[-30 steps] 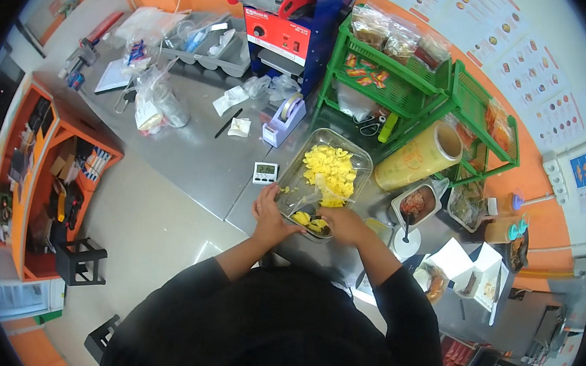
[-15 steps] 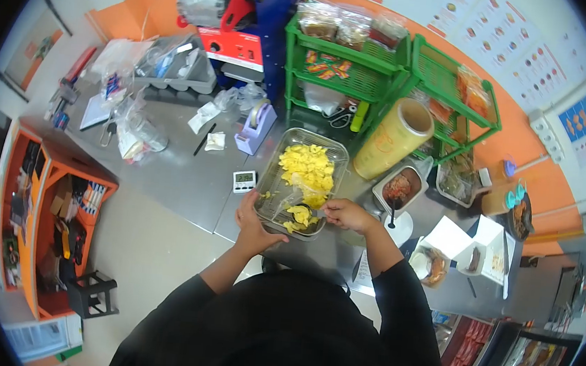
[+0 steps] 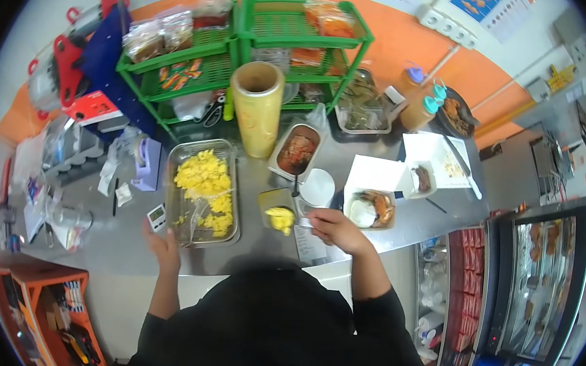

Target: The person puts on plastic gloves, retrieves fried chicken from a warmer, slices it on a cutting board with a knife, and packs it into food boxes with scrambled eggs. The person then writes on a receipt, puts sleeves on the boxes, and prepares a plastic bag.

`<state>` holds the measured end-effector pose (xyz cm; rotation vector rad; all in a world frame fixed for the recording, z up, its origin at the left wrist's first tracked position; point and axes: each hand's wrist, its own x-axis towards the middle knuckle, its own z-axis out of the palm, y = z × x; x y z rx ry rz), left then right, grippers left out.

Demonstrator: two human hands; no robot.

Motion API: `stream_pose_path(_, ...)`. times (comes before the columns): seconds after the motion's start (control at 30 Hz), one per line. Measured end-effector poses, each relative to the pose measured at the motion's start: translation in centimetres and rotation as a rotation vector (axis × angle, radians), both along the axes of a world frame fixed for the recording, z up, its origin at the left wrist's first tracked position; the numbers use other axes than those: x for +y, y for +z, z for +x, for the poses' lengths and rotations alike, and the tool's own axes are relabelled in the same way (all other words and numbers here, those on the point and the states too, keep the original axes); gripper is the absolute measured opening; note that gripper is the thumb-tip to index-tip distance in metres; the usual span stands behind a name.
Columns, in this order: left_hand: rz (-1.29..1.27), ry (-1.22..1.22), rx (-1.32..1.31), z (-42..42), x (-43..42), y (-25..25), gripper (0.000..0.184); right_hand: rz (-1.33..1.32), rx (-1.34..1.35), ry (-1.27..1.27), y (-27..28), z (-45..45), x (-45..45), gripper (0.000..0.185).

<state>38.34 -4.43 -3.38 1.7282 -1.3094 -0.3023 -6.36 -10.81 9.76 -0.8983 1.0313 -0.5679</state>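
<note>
My right hand (image 3: 334,230) is closed on the handle of a spoon. The spoon carries a lump of yellow scrambled egg (image 3: 280,219), held over the counter beside a small square container (image 3: 272,198). Scrambled egg (image 3: 204,179) fills part of a glass tray (image 3: 236,206) to the left. Just off that tray's left edge is my left hand (image 3: 162,241), fingers apart and slightly blurred, near a white timer (image 3: 157,218). Right of the spoon stand two open white boxes with food, the nearer one (image 3: 376,173) holding browned food and something white.
A yellow wrap roll (image 3: 255,110) stands behind the tray, before green racks (image 3: 206,64). A metal container of reddish food (image 3: 299,149) and a white round lid (image 3: 318,187) sit mid-counter. A knife (image 3: 463,166) lies at the right. A purple tape dispenser (image 3: 147,163) is at the left.
The view has swung right. My right hand has carried egg out of the tray on the spoon. My left hand has let go of the tray's side.
</note>
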Motion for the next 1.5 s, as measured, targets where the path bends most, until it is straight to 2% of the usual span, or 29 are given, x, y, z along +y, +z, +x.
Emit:
stream_pose_path(0.13, 0.026, 0.081, -0.055, 1.4, 0.6, 0.2, 0.07, -0.03, 0.224, -0.303, 0.4, -8.1, 4.6, 0.017)
stream_pose_path(0.17, 0.036, 0.095, -0.058, 1.2, 0.6, 0.6, 0.07, -0.025, 0.221, -0.316, -0.6, -9.3, 5.4, 0.017)
stream_pose_path(0.23, 0.056, 0.079, -0.078, 1.4, 0.5, 0.9, 0.069, -0.22, 0.54, -0.471, -3.8, -11.1, 6.7, 0.02)
stream_pose_path(0.27, 0.072, 0.076, -0.093, 1.4, 0.4, 1.0, 0.069, -0.211, 0.537, -0.484, -4.8, -11.0, 7.0, 0.02)
stream_pose_path(0.33, 0.073, 0.052, -0.121, 1.1, 0.0, 1.2, 0.068, -0.63, 1.183, -0.344, -6.8, -9.7, 7.4, 0.024)
stream_pose_path(0.37, 0.069, 0.041, -0.144, 0.9, -0.3, 1.4, 0.068, -0.47, 1.133, -0.316, -5.3, -8.2, 7.3, 0.028)
stream_pose_path(0.4, 0.073, 0.028, -0.152, 0.7, -0.5, 1.7, 0.068, -0.514, 1.171, -0.278, -5.5, -7.3, 7.5, 0.03)
stream_pose_path(0.47, 0.047, -0.016, -0.21, 0.3, -1.2, 2.3, 0.069, -0.414, 1.202, -0.232, -5.3, -6.3, 7.1, 0.033)
stream_pose_path(0.7, 0.028, -0.112, -0.276, 0.3, -1.4, 2.9, 0.068, -0.416, 1.16, -0.249, -5.6, -6.5, 7.1, 0.034)
stream_pose_path(0.77, 0.061, -0.093, -0.295, 0.2, -1.2, 3.1, 0.069, -0.53, 1.141, -0.297, -6.2, -6.9, 7.1, 0.034)
stream_pose_path(0.9, 0.055, -0.098, -0.303, 0.3, -0.6, 3.3, 0.07, -0.394, 1.143, -0.276, -4.0, -7.5, 6.8, 0.032)
stream_pose_path(0.97, 0.061, -0.084, -0.296, 0.5, 0.2, 3.3, 0.071, -0.349, 1.215, -0.066, -3.8, -7.4, 6.8, 0.031)
stream_pose_path(1.0, 0.066, -0.07, -0.3, 0.7, 0.6, 3.2, 0.071, -0.355, 1.208, -0.054, -4.1, -7.3, 7.1, 0.031)
stream_pose_path(1.07, 0.095, -0.078, -0.35, 1.0, 0.6, 2.5, 0.073, -0.357, 1.225, -0.148, -4.7, -7.4, 7.0, 0.033)
stream_pose_path(1.13, 0.118, -0.07, -0.364, 0.6, 0.9, 2.7, 0.08, -0.382, 1.2, -0.295, -2.7, -7.1, 6.6, 0.03)
stream_pose_path(1.2, 0.121, -0.051, -0.402, 0.3, 1.5, 2.0, 0.092, -0.581, 0.904, -0.398, -1.4, -6.4, 5.6, 0.022)
stream_pose_path(1.27, 0.153, -0.041, -0.371, -0.5, 1.9, 1.9, 0.103, -0.474, 0.674, -0.253, 1.4, -3.4, 4.0, 0.02)
stream_pose_path(1.33, 0.134, -0.058, -0.485, -1.6, 2.1, 2.1, 0.105, -0.634, 0.589, -0.037, 0.5, 0.6, 2.6, 0.022)
stream_pose_path(1.37, 0.138, -0.06, -0.468, -2.3, 2.1, 2.2, 0.107, -0.82, 0.513, 0.067, -0.1, 3.1, 1.6, 0.023)
stream_pose_path(1.4, 0.141, -0.021, -0.468, -3.1, 2.2, 2.6, 0.107, -0.79, 0.563, 0.229, 0.4, 6.0, 1.0, 0.024)
stream_pose_path(1.5, 0.242, -0.005, -0.39, -5.0, 2.0, 3.7, 0.108, -1.184, 0.763, 0.591, -2.7, 12.8, -0.1, 0.025)
